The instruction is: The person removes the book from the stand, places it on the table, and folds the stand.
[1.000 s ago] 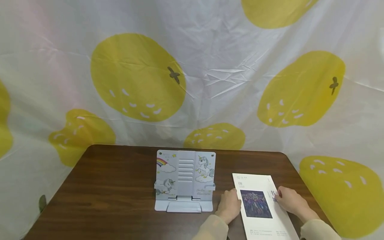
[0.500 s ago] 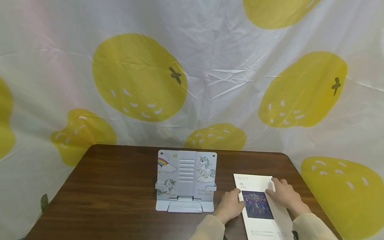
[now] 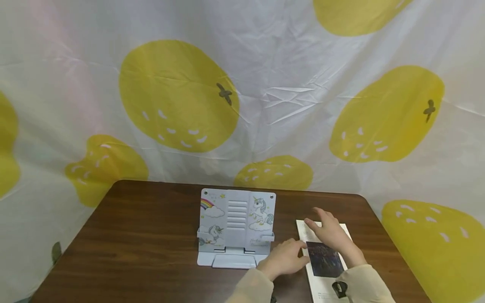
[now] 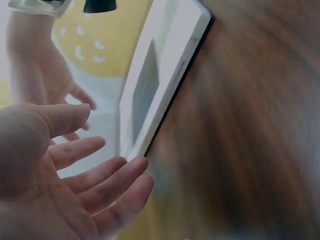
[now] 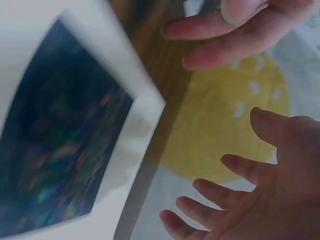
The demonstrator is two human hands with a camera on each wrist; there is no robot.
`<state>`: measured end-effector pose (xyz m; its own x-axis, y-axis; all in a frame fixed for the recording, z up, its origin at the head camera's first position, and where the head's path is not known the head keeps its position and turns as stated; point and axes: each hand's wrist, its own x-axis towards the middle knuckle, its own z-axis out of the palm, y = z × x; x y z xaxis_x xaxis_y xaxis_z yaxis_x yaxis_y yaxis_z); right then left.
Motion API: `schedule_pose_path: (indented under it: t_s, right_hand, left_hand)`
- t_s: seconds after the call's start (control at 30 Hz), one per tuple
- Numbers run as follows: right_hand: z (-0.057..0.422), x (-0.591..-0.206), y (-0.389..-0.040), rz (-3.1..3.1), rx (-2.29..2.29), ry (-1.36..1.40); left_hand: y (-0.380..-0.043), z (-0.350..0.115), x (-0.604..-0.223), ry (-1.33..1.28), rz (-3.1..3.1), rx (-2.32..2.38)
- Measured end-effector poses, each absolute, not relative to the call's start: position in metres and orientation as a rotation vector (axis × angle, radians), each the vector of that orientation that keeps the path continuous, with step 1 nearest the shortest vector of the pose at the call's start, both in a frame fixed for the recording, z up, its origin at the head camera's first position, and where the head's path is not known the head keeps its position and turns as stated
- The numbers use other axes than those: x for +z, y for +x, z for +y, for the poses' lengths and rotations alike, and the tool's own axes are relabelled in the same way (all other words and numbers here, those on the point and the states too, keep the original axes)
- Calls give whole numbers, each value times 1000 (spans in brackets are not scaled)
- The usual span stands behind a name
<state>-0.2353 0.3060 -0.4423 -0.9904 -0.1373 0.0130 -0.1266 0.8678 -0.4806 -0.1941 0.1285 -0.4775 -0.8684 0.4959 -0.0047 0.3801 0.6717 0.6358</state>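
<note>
A white book (image 3: pixel 322 269) with a dark printed picture on its cover lies on the table at the right. My left hand (image 3: pixel 284 257) is just off the book's left edge, fingers spread and relaxed; the left wrist view shows nothing in its palm. Over the upper part of the cover, my right hand (image 3: pixel 331 233) hovers with fingers apart. In the right wrist view the right palm (image 5: pixel 270 185) is bare, and the book (image 5: pixel 55 130) sits to its left. Left of both hands stands a white metal book stand (image 3: pixel 235 227) with unicorn and rainbow drawings.
The dark brown wooden table (image 3: pixel 151 235) has rounded far corners. A white curtain (image 3: pixel 265 126) with yellow fruit prints hangs right behind it. The book stand's front ledge (image 3: pixel 233 261) is close to the left forearm.
Both hands have let go of the book's edges. The right hand moved up and left over the cover; the left drew slightly left. Book and stand stay in place.
</note>
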Motion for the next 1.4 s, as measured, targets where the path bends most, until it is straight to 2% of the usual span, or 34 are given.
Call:
schedule_pose_path:
  t_s: [0.2, 0.47, 0.73, 1.0, 1.4]
  right_hand:
    - [285, -436, -238, 2998, -898, -249]
    - [258, -426, -237, 2941, -1109, -253]
    - [225, -418, -232, 2901, -1351, -259]
    - [200, -421, -233, 2856, -1561, -234]
    - [175, -431, -235, 2634, -2060, -24]
  left_hand:
    - [-200, 98, -465, 797, 2680, 1037]
    - [-202, 51, -441, 746, 2599, 1216]
    - [-201, 7, -425, 739, 2788, 1326]
    - [-198, -33, -425, 637, 2907, 1559]
    - [-202, -74, -433, 375, 3027, 1972]
